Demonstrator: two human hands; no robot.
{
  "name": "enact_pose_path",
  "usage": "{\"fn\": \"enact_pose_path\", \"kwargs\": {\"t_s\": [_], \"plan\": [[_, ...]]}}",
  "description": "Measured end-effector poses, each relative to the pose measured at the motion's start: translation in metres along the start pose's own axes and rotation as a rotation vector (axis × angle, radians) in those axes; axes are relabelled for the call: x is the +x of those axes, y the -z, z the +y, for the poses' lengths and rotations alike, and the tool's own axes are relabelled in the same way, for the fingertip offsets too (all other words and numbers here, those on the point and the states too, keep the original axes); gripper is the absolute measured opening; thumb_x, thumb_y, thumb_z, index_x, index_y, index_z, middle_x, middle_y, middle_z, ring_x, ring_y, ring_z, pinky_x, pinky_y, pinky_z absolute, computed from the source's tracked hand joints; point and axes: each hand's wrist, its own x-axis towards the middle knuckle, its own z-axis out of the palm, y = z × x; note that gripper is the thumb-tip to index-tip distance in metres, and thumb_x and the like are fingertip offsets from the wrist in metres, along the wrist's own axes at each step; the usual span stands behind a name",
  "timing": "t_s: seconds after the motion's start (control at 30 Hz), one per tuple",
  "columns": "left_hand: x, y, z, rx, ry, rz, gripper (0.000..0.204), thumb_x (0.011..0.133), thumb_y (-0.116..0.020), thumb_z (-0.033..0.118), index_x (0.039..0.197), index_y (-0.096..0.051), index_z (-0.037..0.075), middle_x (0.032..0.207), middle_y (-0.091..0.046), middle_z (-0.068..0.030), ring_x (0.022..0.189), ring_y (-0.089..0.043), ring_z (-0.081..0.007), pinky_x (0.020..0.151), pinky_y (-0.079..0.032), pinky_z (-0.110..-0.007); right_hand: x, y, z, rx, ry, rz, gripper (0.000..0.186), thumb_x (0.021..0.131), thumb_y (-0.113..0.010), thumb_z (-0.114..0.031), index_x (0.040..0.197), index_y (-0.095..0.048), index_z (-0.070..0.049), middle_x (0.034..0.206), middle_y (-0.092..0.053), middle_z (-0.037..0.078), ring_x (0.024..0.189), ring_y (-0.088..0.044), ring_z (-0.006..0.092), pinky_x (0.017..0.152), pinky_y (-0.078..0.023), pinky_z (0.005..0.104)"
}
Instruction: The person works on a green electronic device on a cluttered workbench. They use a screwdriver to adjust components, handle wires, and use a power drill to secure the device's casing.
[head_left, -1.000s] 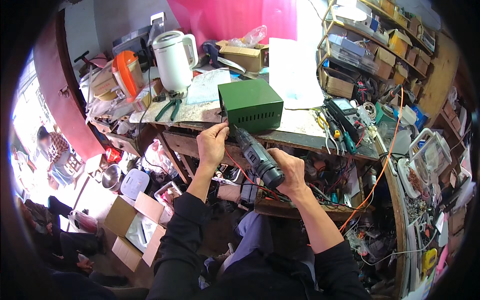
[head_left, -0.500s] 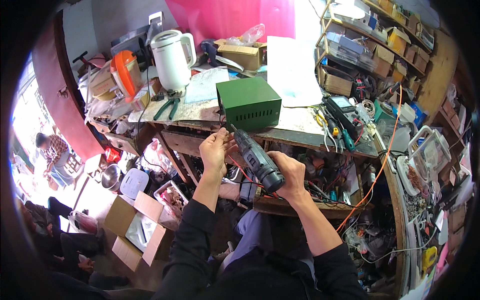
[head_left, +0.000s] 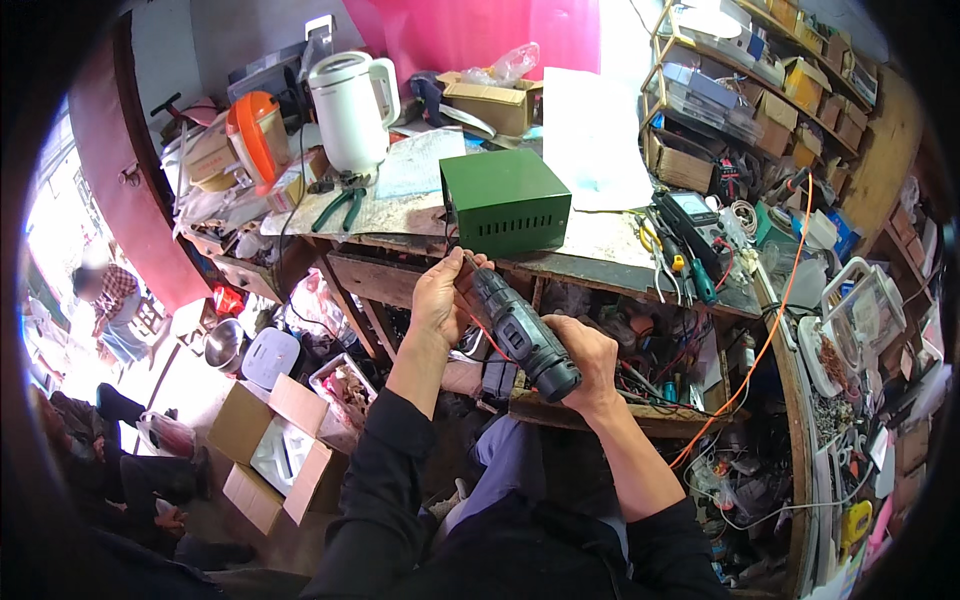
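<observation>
The dark power drill (head_left: 522, 333) sits just below the counter's (head_left: 600, 240) front edge, the right hand (head_left: 590, 362) wrapped around its grip, the left hand (head_left: 441, 295) pinching its tip. A green metal box (head_left: 505, 201) stands at that edge; brown cardboard cartons (head_left: 270, 440) lie open on the floor at the left.

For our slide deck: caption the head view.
Both hands, left and right, grip a drill before a green box.

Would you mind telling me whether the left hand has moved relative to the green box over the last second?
Yes. The left hand has dropped from the green box's lower front edge to just below it, now at the drill's tip.
</observation>
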Motion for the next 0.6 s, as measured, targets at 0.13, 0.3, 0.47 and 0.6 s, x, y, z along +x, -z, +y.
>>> {"fn": "enact_pose_path", "kwargs": {"t_s": [0.13,0.3,0.47,0.6], "plan": [[0.0002,0.0024,-0.0009,0.01,0.001,-0.003,0.019,0.102,-0.066,0.026,0.101,-0.068,0.006,0.097,-0.073,-0.0078,0.092,-0.072,-0.021,0.083,-0.06,-0.037,0.0009,0.0029,-0.0056,0.002,-0.014,-0.013,0.043,0.07,-0.078,-0.021,0.11,-0.069,-0.008,0.097,-0.074,0.013,0.084,-0.073,0.0328,0.072,-0.056,0.0408],[-0.0009,0.0022,-0.0021,-0.027,0.006,0.007,0.02,0.101,-0.068,0.026,0.101,-0.068,0.006,0.095,-0.073,-0.0077,0.09,-0.072,-0.0216,0.082,-0.061,-0.037,-0.0033,0.003,-0.005,-0.016,-0.006,-0.009,0.042,0.071,-0.077,-0.021,0.11,-0.069,-0.008,0.096,-0.074,0.012,0.083,-0.072,0.033,0.071,-0.056,0.0411],[-0.0002,0.0041,-0.0056,-0.042,0.02,-0.043,0.021,0.099,-0.071,0.026,0.101,-0.068,0.005,0.095,-0.073,-0.0086,0.089,-0.072,-0.0227,0.082,-0.061,-0.037,-0.0054,0.0021,-0.0024,-0.03,0.01,0.015,0.043,0.07,-0.081,-0.027,0.106,-0.069,-0.006,0.089,-0.072,0.013,0.079,-0.071,0.0343,0.07,-0.055,0.0409],[0.0019,-0.001,-0.0039,-0.013,0.073,-0.022,0.022,0.1,-0.071,0.027,0.103,-0.068,0.006,0.096,-0.073,-0.0082,0.089,-0.072,-0.0204,0.082,-0.06,-0.035,-0.0085,0.0015,-0.002,-0.136,0.038,0.001,0.041,0.072,-0.08,-0.027,0.105,-0.069,-0.006,0.088,-0.071,0.013,0.077,-0.07,0.034,0.068,-0.054,0.041]]}}
